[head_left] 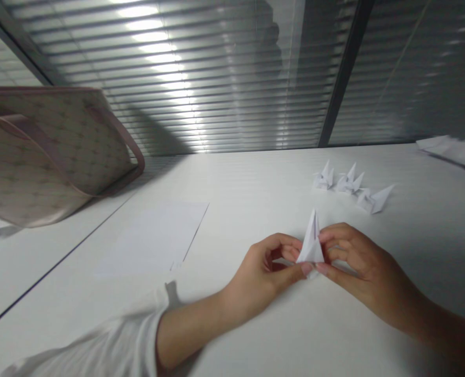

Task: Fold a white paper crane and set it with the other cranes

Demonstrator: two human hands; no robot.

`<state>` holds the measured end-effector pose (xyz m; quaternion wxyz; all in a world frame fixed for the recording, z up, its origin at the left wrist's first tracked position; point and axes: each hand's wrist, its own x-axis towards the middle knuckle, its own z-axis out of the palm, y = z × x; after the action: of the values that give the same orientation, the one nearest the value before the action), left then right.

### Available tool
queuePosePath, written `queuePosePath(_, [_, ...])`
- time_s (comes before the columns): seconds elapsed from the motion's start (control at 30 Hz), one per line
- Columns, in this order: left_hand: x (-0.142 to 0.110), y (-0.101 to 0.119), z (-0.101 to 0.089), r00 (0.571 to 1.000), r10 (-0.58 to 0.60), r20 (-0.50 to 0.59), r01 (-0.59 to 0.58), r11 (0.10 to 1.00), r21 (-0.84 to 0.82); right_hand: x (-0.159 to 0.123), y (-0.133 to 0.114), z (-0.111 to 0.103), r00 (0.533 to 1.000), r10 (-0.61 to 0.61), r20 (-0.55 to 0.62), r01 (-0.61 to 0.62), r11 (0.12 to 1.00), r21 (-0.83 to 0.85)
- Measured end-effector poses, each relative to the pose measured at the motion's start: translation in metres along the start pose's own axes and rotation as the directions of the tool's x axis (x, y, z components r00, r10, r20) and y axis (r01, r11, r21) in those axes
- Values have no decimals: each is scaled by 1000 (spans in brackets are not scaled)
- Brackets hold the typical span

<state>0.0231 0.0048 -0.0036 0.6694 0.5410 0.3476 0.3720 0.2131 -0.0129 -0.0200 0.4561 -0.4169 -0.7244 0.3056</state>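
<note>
Between my two hands is a small folded white paper piece [311, 245], its narrow point upward and a slit running down its upper part. My left hand [269, 267] pinches its lower left side, thumb in front and fingers behind. On the other side, my right hand [358, 262] grips the right edge between thumb and fingertips. Some of the fingers behind the paper are hidden. Beyond my right hand, three folded paper cranes [349, 180] stand in a row on the white table [240, 193].
A flat sheet of white paper [157, 235] lies left of my hands. At the far left stands a patterned handbag [59, 157] with pink handles. More white paper [452, 149] is at the right back edge. Window blinds [232, 78] rise behind the table, and a dark seam crosses the left side.
</note>
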Motion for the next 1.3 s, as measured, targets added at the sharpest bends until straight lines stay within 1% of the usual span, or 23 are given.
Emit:
queuePosePath(0.03, [0, 0, -1, 1000, -17, 24, 18, 999, -33, 1, 0, 0, 1000, 8, 11, -8, 1000, -7])
queuePosePath(0.1, [0, 1, -1, 997, -49, 55, 55, 991, -119, 1, 1, -1, 999, -28, 41, 31, 997, -70])
queuePosePath(0.2, [1, 1, -1, 996, -80, 45, 89, 967, -239, 2, 1, -4, 993, -101, 67, 109, 987, -121])
queuePosePath(0.27, [1, 1, 0, 995, -100, 27, 103, 965, -239, 1, 0, -7, 989, -115, 89, 124, 987, -98])
queuePosePath(0.4, [1, 0, 0, 994, -95, -56, 87, 986, -140, 1, -5, -10, 986, -56, 155, 62, 998, -34])
queuePosePath(0.47, [0, -1, 1, 995, -61, -74, 51, 991, -123, 1, -6, -8, 989, -15, 145, 18, 1000, -16])
queuePosePath(0.57, [-3, -1, 4, 994, 53, -92, -62, 993, -98, 0, -4, -1, 996, 77, 39, -80, 995, 63])
queuePosePath(0.63, [-5, -2, 4, 982, 143, -124, -151, 987, -62, -1, -2, 3, 995, 103, 2, -103, 988, 116])
queuePosePath(0.67, [-7, -2, 4, 974, 181, -134, -187, 982, -34, -2, -1, 4, 995, 96, -4, -95, 990, 105])
queuePosePath(0.7, [-8, -3, 3, 969, 210, -130, -211, 977, 0, -2, 0, 5, 998, 69, -4, -68, 996, 62])
queuePosePath(0.77, [-10, -3, 2, 965, 245, -89, -238, 968, 81, -3, 0, 4, 1000, -16, -8, 15, 998, -68])
queuePosePath(0.83, [-11, -3, -1, 965, 258, -37, -248, 953, 173, -3, 0, 2, 990, -140, -13, 136, 978, -159])
queuePosePath(0.93, [-13, -2, -4, 961, 276, 15, -268, 919, 288, -2, -1, 0, 953, -301, 18, 300, 938, -175])
queuePosePath(1.0, [-13, -1, -5, 953, 301, 46, -298, 892, 341, -1, -1, -2, 936, -350, 47, 352, 916, -193])
queuePosePath(1.07, [-13, 0, -5, 936, 349, 43, -334, 845, 418, -1, 1, -4, 921, -385, 66, 389, 888, -247])
queuePosePath(1.13, [-13, 0, -4, 914, 405, -21, -342, 798, 497, -1, 2, -8, 891, -444, 94, 451, 842, -296])
queuePosePath(1.17, [-12, 0, -3, 915, 399, -60, -317, 801, 508, -2, 2, -10, 873, -473, 115, 484, 819, -308])
queuePosePath(1.2, [-12, 0, -2, 928, 361, -90, -276, 831, 483, -2, 1, -11, 857, -496, 141, 513, 799, -313])
queuePosePath(1.23, [-12, 0, -1, 951, 291, -102, -223, 878, 424, -2, 0, -13, 844, -511, 162, 535, 785, -312])
queuePosePath(1.3, [-12, 2, 1, 992, 110, -57, -92, 960, 264, -3, -3, -15, 836, -523, 164, 548, 781, -299])
